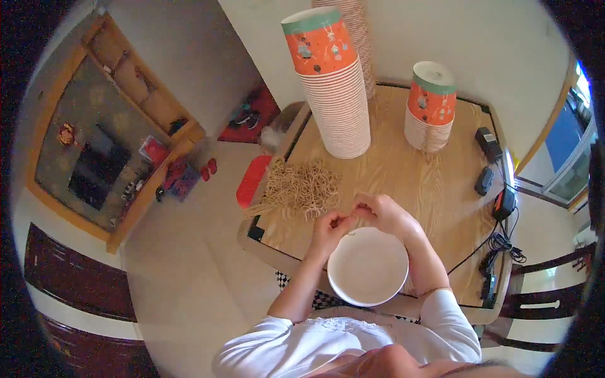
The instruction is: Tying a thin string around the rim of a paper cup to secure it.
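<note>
You sit at a light wooden table (403, 183) with a dark line running just inside its edge. At its far side stands a tall stack of orange paper cups (331, 88), and to its right a shorter stack of the same cups (430, 107). A heap of tan rubber bands (301, 186) lies near the left edge. Nearest you rests a white bowl (368, 266). Along the right edge lie black chargers (488, 143) with cables (501, 242).
</note>
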{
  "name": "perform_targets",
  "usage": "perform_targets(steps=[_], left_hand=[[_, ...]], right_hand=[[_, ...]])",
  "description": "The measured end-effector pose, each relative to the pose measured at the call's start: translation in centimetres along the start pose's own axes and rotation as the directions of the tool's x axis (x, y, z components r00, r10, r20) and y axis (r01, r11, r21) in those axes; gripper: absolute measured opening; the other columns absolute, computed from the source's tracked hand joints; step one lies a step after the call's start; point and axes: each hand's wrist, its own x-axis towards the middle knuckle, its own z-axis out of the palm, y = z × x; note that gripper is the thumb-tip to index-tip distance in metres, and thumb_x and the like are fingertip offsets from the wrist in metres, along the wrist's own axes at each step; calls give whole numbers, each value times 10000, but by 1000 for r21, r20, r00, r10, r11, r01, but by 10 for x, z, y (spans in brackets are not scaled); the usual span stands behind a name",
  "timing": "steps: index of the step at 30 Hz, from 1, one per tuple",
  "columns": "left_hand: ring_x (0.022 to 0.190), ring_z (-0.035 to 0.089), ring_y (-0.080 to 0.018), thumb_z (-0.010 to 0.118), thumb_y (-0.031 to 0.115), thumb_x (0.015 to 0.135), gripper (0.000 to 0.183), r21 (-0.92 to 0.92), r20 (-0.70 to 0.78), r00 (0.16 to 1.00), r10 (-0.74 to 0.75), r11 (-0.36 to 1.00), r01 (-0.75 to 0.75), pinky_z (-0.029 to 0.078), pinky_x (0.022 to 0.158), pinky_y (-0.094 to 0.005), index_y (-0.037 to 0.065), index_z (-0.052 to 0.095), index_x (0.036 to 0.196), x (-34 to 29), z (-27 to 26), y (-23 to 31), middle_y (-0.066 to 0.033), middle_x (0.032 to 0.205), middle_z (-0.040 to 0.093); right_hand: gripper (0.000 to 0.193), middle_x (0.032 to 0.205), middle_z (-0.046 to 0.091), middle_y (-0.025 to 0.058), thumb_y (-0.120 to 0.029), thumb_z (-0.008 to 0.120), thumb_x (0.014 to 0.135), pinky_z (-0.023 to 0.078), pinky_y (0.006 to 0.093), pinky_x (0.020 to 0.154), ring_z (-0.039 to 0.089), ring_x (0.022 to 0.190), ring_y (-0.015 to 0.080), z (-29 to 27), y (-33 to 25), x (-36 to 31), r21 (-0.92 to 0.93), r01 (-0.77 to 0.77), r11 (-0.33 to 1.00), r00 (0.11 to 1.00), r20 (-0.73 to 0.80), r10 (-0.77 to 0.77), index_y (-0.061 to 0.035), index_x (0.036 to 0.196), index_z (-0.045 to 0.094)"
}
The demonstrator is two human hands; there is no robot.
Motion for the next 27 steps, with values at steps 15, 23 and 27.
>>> perform_targets(steps=[15,23,27], left_hand=[[825,480,-80,587,-68,763,162,75,256,927,274,950,-302,411,636,-201,78,628,819,2,-37,-7,-19,1008,494],[851,553,-157,630,-49,757,229,249,315,869,381,851,-463,459,680,-254,103,694,915,5,-24,-14,-41,969,518],[819,555,-142,641,-27,769,164,188,278,932,231,939,-289,460,671,-242,78,672,892,4,-21,-13,-37,940,534]], right_hand=[[115,807,614,151,-107,597,802,466,388,644,602,754,331,8,17,4,-88,72,994,997,-4,-72,-27,884,586],[149,860,632,146,-189,555,824,483,458,671,611,780,363,14,27,7,-180,32,983,995,96,-15,-95,922,619],[106,795,625,128,-118,600,791,472,383,653,611,742,304,12,21,6,-178,35,983,997,76,-22,-57,878,607]])
